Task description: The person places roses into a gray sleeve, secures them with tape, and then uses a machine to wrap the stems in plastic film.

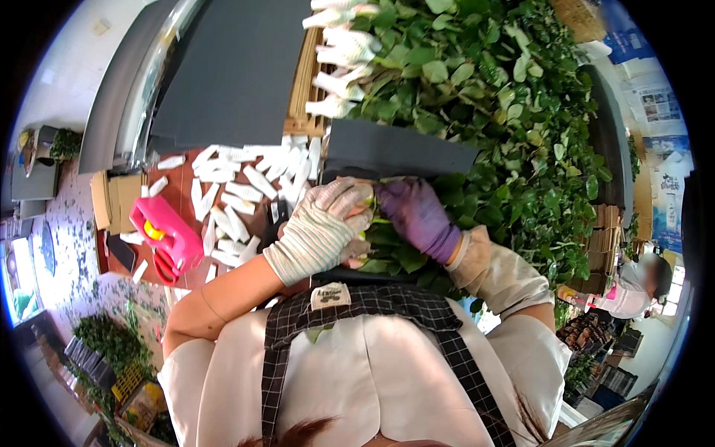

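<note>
My left hand (320, 227), in a white striped glove, is closed around pale peach flower heads (354, 261), which it partly hides. Beside it, to the right, my right hand (418, 217), in a purple glove, has curled fingertips pinched at green stems (380, 235) just below the heads. Leafy stems lie under both hands. Just beyond them is a dark grey board (395, 149). Many white tapered sleeves (238, 190) are scattered on the red-brown table (186, 276) to the left.
A pink holder (171, 231) with red-handled scissors sits at left. Grey sheets (220, 67) stand beyond. A leafy pile with white-wrapped heads (339, 48) fills the upper right. Another person (625, 294) works at far right. Plants (104, 339) are at lower left.
</note>
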